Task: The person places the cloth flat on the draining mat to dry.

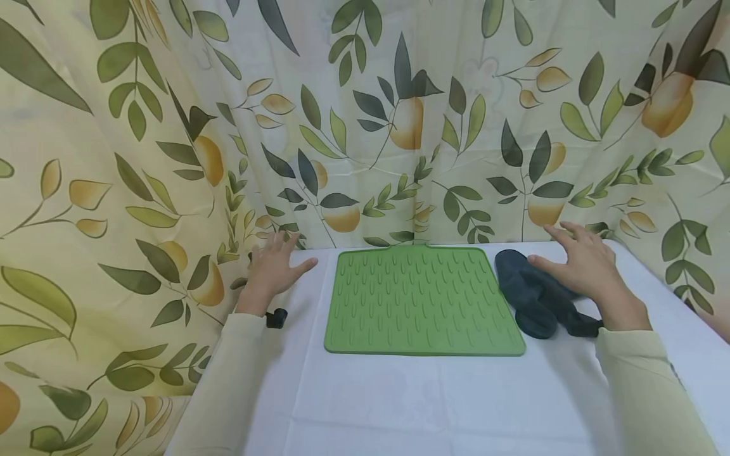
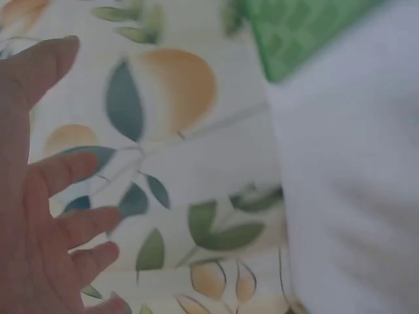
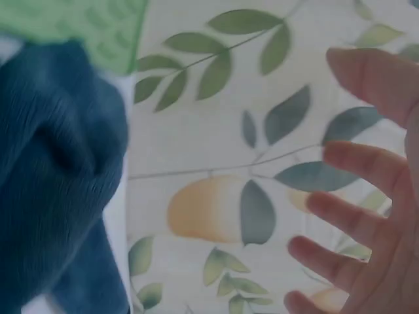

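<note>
Two hands, left hand (image 1: 274, 269) and right hand (image 1: 587, 269), both released, fingers loosely spread. Near the right hand, on the white tabletop (image 1: 376, 405), along the right edge of the green mat (image 1: 422, 304): crumpled dark cloth (image 1: 530, 291), long axis slanting from far left to near right. Mat laid wider than deep, small tab toward the curtain (image 1: 365, 101). Cloth's folds hard to separate; in the right wrist view, cut off at left. Mat corners blurred in both wrist views.

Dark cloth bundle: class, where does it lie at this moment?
In the head view, the dark cloth bundle lies right of centre on the white table surface, beside the right edge of the green mat.
</note>
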Action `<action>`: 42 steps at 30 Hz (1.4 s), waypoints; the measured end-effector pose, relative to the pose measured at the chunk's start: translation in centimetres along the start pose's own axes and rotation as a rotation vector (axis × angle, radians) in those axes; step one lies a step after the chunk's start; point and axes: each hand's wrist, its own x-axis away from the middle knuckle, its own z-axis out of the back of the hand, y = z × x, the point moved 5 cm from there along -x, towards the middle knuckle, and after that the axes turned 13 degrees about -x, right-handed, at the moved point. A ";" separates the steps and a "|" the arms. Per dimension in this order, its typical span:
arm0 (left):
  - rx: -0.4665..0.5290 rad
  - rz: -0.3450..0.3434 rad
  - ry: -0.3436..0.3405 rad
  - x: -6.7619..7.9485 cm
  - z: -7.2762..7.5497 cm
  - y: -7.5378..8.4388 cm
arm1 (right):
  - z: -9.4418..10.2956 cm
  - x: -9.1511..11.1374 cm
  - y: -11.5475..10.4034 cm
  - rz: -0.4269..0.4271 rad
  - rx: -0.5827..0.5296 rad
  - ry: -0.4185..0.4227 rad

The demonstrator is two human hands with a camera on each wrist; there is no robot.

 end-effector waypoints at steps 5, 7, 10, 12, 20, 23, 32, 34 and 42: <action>0.157 -0.017 0.120 0.6 0.5 1.9 | -0.3 0.9 -1.5 -0.003 -0.092 0.006; 0.273 -0.006 0.154 1.0 0.4 2.6 | -0.6 1.2 -1.8 -0.016 -0.137 0.002; 0.451 0.021 0.208 1.4 -0.1 3.3 | -1.0 1.7 -1.7 -0.042 -0.197 0.016; 0.532 0.043 0.251 1.6 -0.6 3.7 | -1.3 1.9 -1.5 -0.054 -0.223 0.033; 0.581 0.133 0.324 1.7 -3.0 4.5 | -2.9 1.5 0.1 -0.040 -0.226 0.042; 0.546 0.146 0.293 1.6 -3.8 4.9 | -3.8 1.2 1.0 -0.045 -0.195 -0.011; 0.418 0.199 0.077 1.2 -7.1 5.4 | -5.8 1.4 4.0 -0.231 -0.124 -0.244; 0.411 0.207 0.021 1.0 -7.8 5.4 | -6.2 1.6 4.6 -0.253 -0.117 -0.264; 0.424 0.233 -0.084 1.2 -9.5 5.6 | -7.6 1.9 5.6 -0.269 -0.099 -0.327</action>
